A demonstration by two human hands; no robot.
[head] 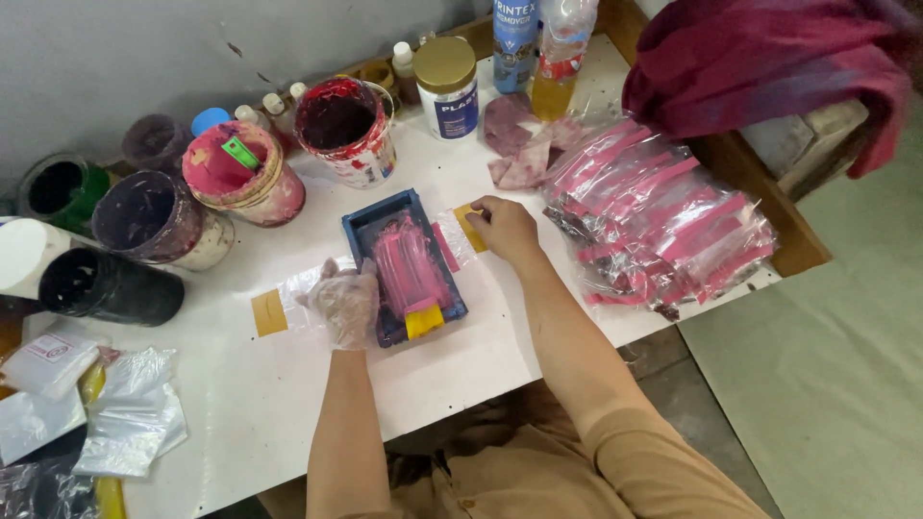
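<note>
The gloved left hand [344, 303] lies flat with its fingers spread, gripping nothing, pressing on the clear plastic sheet [306, 284] and against the left edge of the small blue printing frame [404, 264]. The bare right hand [504, 229] sits just beyond the frame's upper right corner, fingers curled down onto a strip of yellowish tape [470, 227] and the clear plastic there; whether it pinches the tape or only presses on it cannot be told. The frame rests between the two hands near the middle of the white table [452, 370], its mesh smeared with pink ink, and a yellow squeegee [424, 320] lies at its near end. A second patch of tape [268, 312] lies just left of the gloved hand. To do this well, it seems the person should keep the frame from shifting: even downward pressure from the left palm, the right fingertips holding the plastic taut and flat so that no crease lies under the mesh. Further out, paint tubs stand along the wall side: a pink-filled tub [242, 173] with a green scraper, a red-stained bucket [346, 130] and dark pots [111, 284]. A heap of printed pink-and-clear bags [659, 226] lies to the right, and loose clear bags [130, 413] lie at the near left.
</note>
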